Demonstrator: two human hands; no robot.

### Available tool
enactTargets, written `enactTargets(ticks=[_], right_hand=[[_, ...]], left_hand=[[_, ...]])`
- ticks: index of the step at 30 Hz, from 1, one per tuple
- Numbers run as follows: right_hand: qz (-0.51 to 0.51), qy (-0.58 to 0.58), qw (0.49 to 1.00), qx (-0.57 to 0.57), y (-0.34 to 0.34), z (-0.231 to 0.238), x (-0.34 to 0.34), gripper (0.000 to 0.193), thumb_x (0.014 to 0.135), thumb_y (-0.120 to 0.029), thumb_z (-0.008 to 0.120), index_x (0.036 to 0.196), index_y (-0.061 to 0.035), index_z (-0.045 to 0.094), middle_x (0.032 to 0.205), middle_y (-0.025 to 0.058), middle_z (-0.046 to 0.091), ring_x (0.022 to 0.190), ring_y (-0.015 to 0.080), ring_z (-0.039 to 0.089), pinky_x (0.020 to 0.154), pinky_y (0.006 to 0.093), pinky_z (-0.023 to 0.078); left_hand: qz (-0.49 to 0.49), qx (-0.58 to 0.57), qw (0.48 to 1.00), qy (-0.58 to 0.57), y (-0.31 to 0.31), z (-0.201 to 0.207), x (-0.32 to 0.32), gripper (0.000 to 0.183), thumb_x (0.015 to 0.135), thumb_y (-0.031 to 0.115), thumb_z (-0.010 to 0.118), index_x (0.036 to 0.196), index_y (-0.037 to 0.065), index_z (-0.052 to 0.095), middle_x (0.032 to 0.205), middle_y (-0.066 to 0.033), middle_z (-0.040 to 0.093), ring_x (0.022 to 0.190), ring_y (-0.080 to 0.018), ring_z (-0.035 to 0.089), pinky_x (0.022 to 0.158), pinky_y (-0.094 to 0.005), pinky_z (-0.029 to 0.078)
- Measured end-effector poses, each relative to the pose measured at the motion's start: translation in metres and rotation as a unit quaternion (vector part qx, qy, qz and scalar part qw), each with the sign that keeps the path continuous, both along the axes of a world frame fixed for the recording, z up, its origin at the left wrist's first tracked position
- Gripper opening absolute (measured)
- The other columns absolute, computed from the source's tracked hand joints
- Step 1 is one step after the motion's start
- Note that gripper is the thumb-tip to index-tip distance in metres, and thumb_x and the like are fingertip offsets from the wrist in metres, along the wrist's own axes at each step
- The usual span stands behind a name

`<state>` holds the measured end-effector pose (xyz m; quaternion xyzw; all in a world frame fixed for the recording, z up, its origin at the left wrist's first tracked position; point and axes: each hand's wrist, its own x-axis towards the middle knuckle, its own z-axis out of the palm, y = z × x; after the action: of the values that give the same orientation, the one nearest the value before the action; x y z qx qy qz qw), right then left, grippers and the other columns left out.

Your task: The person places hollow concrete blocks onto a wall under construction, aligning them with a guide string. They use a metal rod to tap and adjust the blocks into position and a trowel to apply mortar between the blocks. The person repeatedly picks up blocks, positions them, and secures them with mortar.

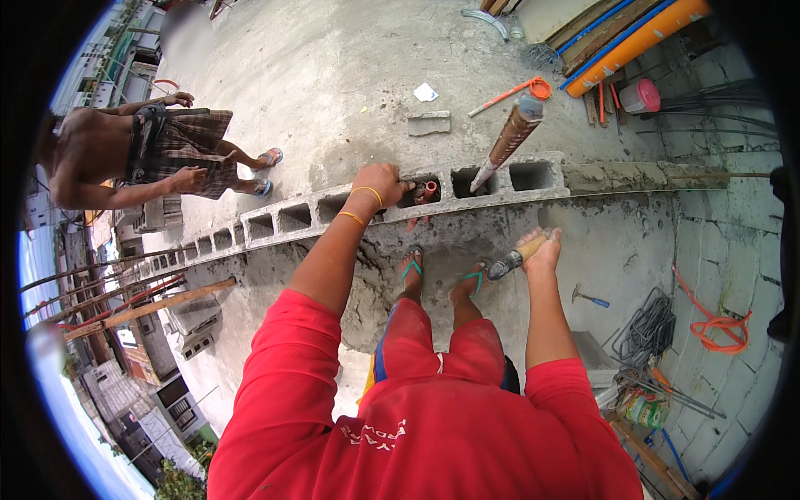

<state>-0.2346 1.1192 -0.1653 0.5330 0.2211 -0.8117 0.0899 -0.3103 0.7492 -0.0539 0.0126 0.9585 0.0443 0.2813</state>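
A row of grey hollow concrete blocks (475,202) runs across in front of me. My left hand (377,183), with yellow bands at the wrist, is closed over the top of one block; its fingertips are partly hidden. Beside these fingers, a reddish pipe end (430,191) shows inside a block hollow. My right hand (543,248) is closed round a wooden-handled tool (508,263) with a dark grey end, held on the near side of the row. The tool's exact kind cannot be made out. A rusty brown pipe (508,137) rises from another hollow.
Mortar (621,177) continues the row rightward, with a string along it. A hammer (593,297), coiled wire (646,329) and an orange hose (721,330) lie at right. Farther off lies a long-handled orange tool (508,96). Another person (142,154) stands at left.
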Motion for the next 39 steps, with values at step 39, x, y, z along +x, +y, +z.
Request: enactTargets(ticks=[39], right_hand=[[0.451, -0.210, 0.781, 0.379, -0.006, 0.152, 0.351, 0.042, 0.095, -0.043, 0.065, 0.079, -0.0040, 0.065, 0.067, 0.0053, 0.061, 0.053, 0.0186, 0.055, 0.051, 0.0364, 0.044]], left_hand=[[0.005, 0.126, 0.986, -0.109, -0.045, 0.033, 0.007, 0.063, 0.094, 0.055, 0.057, 0.130, 0.004, 0.061, 0.133, -0.0174, 0.063, 0.128, -0.0323, 0.057, 0.115, -0.0624, 0.025]])
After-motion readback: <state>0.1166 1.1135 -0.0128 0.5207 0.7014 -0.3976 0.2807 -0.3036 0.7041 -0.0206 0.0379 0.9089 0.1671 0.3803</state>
